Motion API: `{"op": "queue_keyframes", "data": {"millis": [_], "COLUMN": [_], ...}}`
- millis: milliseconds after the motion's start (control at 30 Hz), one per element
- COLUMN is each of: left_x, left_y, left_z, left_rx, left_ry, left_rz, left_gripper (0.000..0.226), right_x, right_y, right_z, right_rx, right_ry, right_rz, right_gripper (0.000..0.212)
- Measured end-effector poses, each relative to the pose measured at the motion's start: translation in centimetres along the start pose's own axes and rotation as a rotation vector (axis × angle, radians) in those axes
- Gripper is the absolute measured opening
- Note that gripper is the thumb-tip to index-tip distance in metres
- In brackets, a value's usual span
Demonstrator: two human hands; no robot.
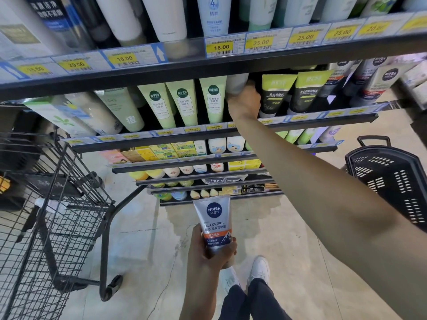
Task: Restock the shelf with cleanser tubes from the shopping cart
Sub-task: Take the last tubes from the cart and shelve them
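Presently on record, one head view of a store aisle.

Left hand [213, 248]: low in the view, above the floor [143, 239]. Fingers and thumb curled round the lower part of a silver Nivea Men tube [215, 224], which stands upright with its flat crimped end up and the label "OIL CONTROL" facing the camera. Cap end hidden inside the grip.

Right hand [245, 103]: arm stretched up and forward to the second shelf [323, 116]. Fingers wrapped round the lower end of a pale grey tube [238, 83] that stands in the gap between the light green tubes [184, 100] and the black-and-lime men's tubes [291, 92]. Whether the tube's base touches the shelf cannot be told; the hand covers it.

Top shelf [208, 65]: white, blue and pale tubes, with yellow price tags [221, 46] along the rail.

Second shelf, far right: more Nivea Men tubes [381, 77], partly blurred.

Lower shelves: small boxes and bottles, details too small to read.

Shopping cart [57, 204]: black wire, at the left, close to the shelving. Contents not clear from this angle.

Black plastic basket [392, 181]: on the floor at the right, partly behind the right arm.

White shoes [260, 269] and dark trousers at the bottom edge.
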State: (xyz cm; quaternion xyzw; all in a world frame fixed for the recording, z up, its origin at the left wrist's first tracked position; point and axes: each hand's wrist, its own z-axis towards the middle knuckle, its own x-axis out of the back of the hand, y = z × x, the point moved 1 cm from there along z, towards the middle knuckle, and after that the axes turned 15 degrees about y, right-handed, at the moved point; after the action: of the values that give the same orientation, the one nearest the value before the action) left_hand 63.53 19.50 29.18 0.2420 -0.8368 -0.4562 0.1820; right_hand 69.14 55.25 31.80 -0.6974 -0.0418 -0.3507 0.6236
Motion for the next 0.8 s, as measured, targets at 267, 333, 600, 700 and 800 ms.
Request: {"op": "queue_keyframes", "data": {"millis": [267, 333, 600, 700, 800], "left_x": [-0.2, -0.3, -3.7, -6.1, -9.2], "left_y": [2.2, 3.1, 6.4, 7.2, 7.8], "left_z": [-1.4, -2.0, -4.1, -4.5, -4.9], "left_rx": [-0.024, -0.035, -0.098, -0.127, -0.165], "left_ry": [-0.009, -0.015, -0.092, -0.127, -0.135], "left_rz": [-0.049, -0.072, -0.07, -0.044, -0.018], "left_gripper": [0.059, 0.058, 0.058, 0.062, 0.051], "right_x": [3.4, 5.4, 16.8, 21.0, 24.5], "right_y": [0.6, 1.4, 8.1, 10.5, 12.4], "right_z": [-3.8, -5.5, -6.9, -3.8, -0.2], "right_rx": [0.099, 0.153, 0.267, 0.231, 0.279], "right_ry": [-0.016, -0.05, -0.043, -0.003, 0.038], "right_rz": [-0.002, 0.012, -0.135, -0.24, -0.334], "right_gripper": [0.039, 0.045, 0.031, 0.028, 0.027]}}
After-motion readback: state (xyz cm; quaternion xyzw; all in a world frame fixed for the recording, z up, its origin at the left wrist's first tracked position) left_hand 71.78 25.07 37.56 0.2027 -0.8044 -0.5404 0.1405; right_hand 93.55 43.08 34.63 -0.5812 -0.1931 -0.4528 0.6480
